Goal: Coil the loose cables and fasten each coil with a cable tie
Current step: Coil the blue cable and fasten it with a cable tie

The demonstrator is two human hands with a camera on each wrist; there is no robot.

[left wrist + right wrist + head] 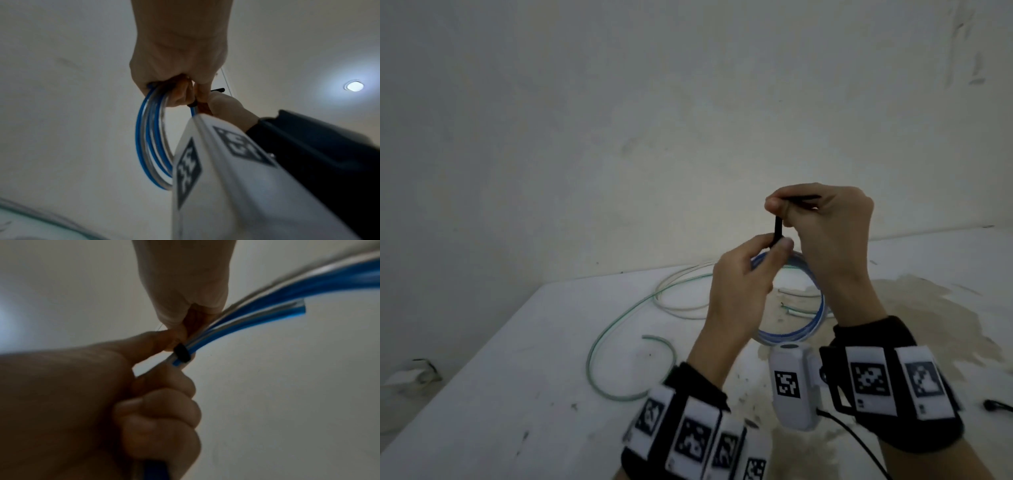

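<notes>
Near the middle of the head view, the person is holding a blue and clear cable coil (804, 329) up above the white table (517, 359). The left hand (739, 291) is curling its fingers around the top of the coil and pinching the lower part of a black cable tie (881, 229) with its thumb. The right hand (828, 233) is sitting just above, and its thumb and first finger are pinching the top end of the tie.

In the right wrist view, a black band of the tie (182, 353) is wrapping around the blue strands (257, 309) near the middle of the frame. One cut end of the cable is sticking out at the upper right. In the left wrist view, the coil (152, 139) is hanging down from the left hand (179, 53) in the middle of the frame, and the right hand (228, 107) is touching it from the right.

A loose green and white cable (619, 329) is lying on the table to the left of the hands. Another white cable (678, 291) is lying in loops just behind it. A small black thing (996, 406) is lying at the right edge; it is too small to tell what it is.
</notes>
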